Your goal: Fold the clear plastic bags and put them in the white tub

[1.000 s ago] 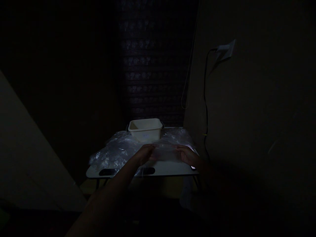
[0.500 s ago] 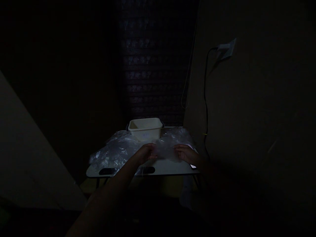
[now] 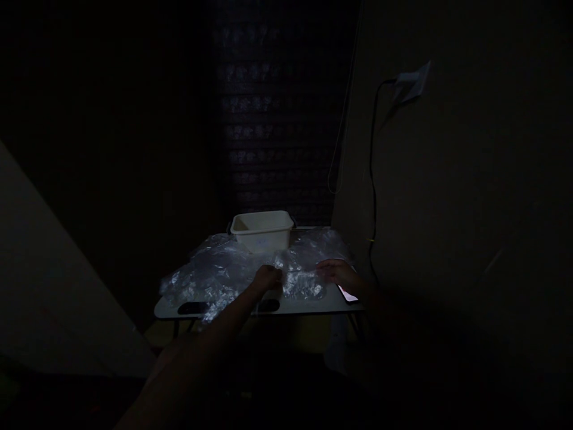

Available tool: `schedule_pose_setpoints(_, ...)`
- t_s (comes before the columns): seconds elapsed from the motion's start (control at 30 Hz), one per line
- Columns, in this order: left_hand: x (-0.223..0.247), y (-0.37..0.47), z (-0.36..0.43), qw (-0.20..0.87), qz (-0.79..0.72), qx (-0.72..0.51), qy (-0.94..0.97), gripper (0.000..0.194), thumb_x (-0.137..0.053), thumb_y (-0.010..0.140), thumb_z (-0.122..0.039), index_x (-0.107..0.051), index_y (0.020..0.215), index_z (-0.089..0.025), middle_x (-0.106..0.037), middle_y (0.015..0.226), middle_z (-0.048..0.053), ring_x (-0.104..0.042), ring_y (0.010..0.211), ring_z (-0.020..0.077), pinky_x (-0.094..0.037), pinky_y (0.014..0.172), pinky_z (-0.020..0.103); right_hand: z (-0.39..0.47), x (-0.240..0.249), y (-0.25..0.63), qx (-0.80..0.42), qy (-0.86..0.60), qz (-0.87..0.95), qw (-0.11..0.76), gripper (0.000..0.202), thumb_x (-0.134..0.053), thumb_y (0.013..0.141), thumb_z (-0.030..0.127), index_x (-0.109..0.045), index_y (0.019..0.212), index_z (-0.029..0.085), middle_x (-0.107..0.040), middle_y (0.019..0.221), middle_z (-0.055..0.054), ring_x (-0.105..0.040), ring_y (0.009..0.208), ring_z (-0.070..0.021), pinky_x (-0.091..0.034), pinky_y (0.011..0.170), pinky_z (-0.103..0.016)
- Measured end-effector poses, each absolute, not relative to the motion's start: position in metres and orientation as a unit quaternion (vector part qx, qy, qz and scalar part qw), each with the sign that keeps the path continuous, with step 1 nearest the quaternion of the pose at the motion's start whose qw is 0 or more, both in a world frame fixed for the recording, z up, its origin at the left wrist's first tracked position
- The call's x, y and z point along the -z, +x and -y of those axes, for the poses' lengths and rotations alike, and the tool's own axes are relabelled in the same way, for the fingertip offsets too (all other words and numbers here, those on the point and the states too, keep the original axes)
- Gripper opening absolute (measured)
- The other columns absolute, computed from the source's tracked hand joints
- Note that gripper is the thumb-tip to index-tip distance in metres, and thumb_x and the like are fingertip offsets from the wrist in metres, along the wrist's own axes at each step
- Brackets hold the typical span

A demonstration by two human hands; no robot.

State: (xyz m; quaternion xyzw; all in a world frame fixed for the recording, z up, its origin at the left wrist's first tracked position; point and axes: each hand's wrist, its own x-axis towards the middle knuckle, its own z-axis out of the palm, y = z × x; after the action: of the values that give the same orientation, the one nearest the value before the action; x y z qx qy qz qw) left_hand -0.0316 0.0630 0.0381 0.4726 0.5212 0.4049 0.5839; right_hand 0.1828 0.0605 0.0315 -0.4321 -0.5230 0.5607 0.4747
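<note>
Between my two hands, over the front of a small white table, lies a clear plastic bag [image 3: 303, 284]. The fingers of my left hand [image 3: 268, 277] are closed on its left edge. My right hand [image 3: 333, 270] is at its upper right side, fingers bent and touching the plastic; the dim light hides whether they grip it. More crumpled clear plastic [image 3: 197, 278] covers the left part of the table, and another heap of plastic [image 3: 320, 242] sits behind my right hand.
A white tub [image 3: 264, 235] with dark handles stands at the back of the table [image 3: 313, 306]. A phone with a lit screen [image 3: 348, 294] lies at the right edge. A black cable [image 3: 372, 161] hangs from a wall socket [image 3: 418, 82] on the right.
The plastic between my hands has come down flatter and now reflects more light. My left fingers have closed up more, and more of the phone's lit screen shows.
</note>
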Motion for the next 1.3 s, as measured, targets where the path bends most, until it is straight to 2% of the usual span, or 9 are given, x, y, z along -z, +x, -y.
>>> schedule_pose_setpoints(0.13, -0.034, -0.035, -0.061, 0.484, -0.564, -0.407, 0.531, 0.012, -0.046, 0.055, -0.006, -0.047, 0.048, -0.016, -0.048, 0.045, -0.001, -0.053, 0.063, 0.0167, -0.037, 0.059, 0.025, -0.065, -0.029, 0.187, -0.454, -0.477, 0.554, 0.509, 0.01, -0.05, 0.052, 0.014, -0.057, 0.058, 0.017, -0.057, 0.061, -0.001, -0.051, 0.063, -0.0141, -0.038, 0.062, -0.029)
schedule_pose_setpoints(0.23, -0.031, -0.033, -0.054, 0.358, -0.545, -0.382, 0.655, 0.012, -0.045, 0.058, -0.009, -0.053, 0.064, -0.017, -0.056, 0.074, 0.006, -0.047, 0.085, 0.0191, -0.031, 0.075, 0.028, -0.065, -0.026, 0.184, -0.284, -0.528, 0.633, 0.49, 0.014, -0.043, 0.055, 0.011, -0.056, 0.056, 0.018, -0.058, 0.063, -0.002, -0.051, 0.068, -0.0159, -0.036, 0.069, -0.032)
schedule_pose_setpoints(0.4, -0.013, -0.022, -0.04, 0.172, -0.46, -0.184, 0.852, 0.033, -0.039, 0.065, -0.014, -0.045, 0.097, -0.01, -0.045, 0.104, 0.013, -0.037, 0.099, 0.0205, -0.026, 0.082, 0.029, -0.051, -0.025, 0.171, -0.094, -0.54, 0.767, 0.334, 0.031, -0.034, 0.06, 0.007, -0.056, 0.079, 0.017, -0.056, 0.084, -0.004, -0.048, 0.081, -0.0151, -0.034, 0.075, -0.028)
schedule_pose_setpoints(0.53, 0.0, -0.017, -0.026, 0.046, -0.46, -0.089, 0.882, 0.045, -0.028, 0.073, -0.026, -0.029, 0.111, -0.001, -0.028, 0.117, 0.018, -0.021, 0.109, 0.023, -0.017, 0.087, 0.034, -0.04, -0.025, 0.16, -0.053, -0.511, 0.824, 0.241, 0.036, -0.031, 0.061, 0.006, -0.053, 0.089, 0.014, -0.055, 0.09, -0.006, -0.048, 0.084, -0.0142, -0.035, 0.075, -0.025)
schedule_pose_setpoints(0.63, 0.006, -0.017, -0.015, -0.017, -0.467, -0.058, 0.882, 0.052, -0.015, 0.076, -0.036, -0.022, 0.114, -0.002, -0.022, 0.121, 0.018, -0.014, 0.111, 0.024, -0.011, 0.088, 0.039, -0.036, -0.022, 0.154, -0.034, -0.5, 0.841, 0.205, 0.039, -0.03, 0.062, 0.005, -0.05, 0.094, 0.014, -0.053, 0.095, -0.007, -0.046, 0.088, -0.0145, -0.034, 0.075, -0.024)
schedule_pose_setpoints(0.77, 0.009, -0.02, -0.007, -0.055, -0.461, -0.042, 0.885, 0.057, -0.011, 0.075, -0.043, -0.021, 0.116, -0.005, -0.02, 0.122, 0.017, -0.009, 0.112, 0.0236, -0.007, 0.088, 0.041, -0.031, -0.013, 0.14, -0.012, -0.459, 0.868, 0.187, 0.037, -0.028, 0.069, 0.013, -0.043, 0.103, 0.013, -0.045, 0.107, -0.008, -0.038, 0.099, -0.0157, -0.027, 0.083, -0.029)
schedule_pose_setpoints(0.97, 0.007, -0.022, -0.006, -0.055, -0.439, -0.019, 0.897, 0.063, -0.019, 0.07, -0.051, -0.016, 0.119, -0.011, -0.015, 0.124, 0.014, -0.006, 0.112, 0.0249, -0.005, 0.086, 0.045, -0.022, 0.002, 0.12, 0.008, -0.418, 0.899, 0.135, 0.046, -0.015, 0.077, 0.036, -0.027, 0.115, 0.012, -0.029, 0.119, -0.009, -0.018, 0.111, -0.017, -0.008, 0.089, -0.039)
schedule_pose_setpoints(1.07, 0.007, -0.022, -0.006, -0.058, -0.439, -0.022, 0.897, 0.064, -0.022, 0.069, -0.05, -0.012, 0.119, -0.012, -0.015, 0.124, 0.014, -0.006, 0.112, 0.0251, -0.005, 0.086, 0.046, -0.019, 0.007, 0.119, 0.008, -0.431, 0.895, 0.114, 0.051, -0.012, 0.076, 0.04, -0.024, 0.116, 0.011, -0.027, 0.12, -0.01, -0.017, 0.111, -0.0184, -0.004, 0.089, -0.041)
schedule_pose_setpoints(1.3, 0.009, -0.02, -0.006, -0.066, -0.447, -0.002, 0.892, 0.064, -0.02, 0.069, -0.049, -0.015, 0.119, -0.009, -0.015, 0.124, 0.015, -0.004, 0.112, 0.0258, -0.004, 0.085, 0.047, -0.016, 0.007, 0.123, 0.024, -0.444, 0.889, 0.11, 0.052, -0.011, 0.076, 0.041, -0.026, 0.116, 0.012, -0.028, 0.119, -0.01, -0.017, 0.111, -0.0189, 0.0, 0.088, -0.043)
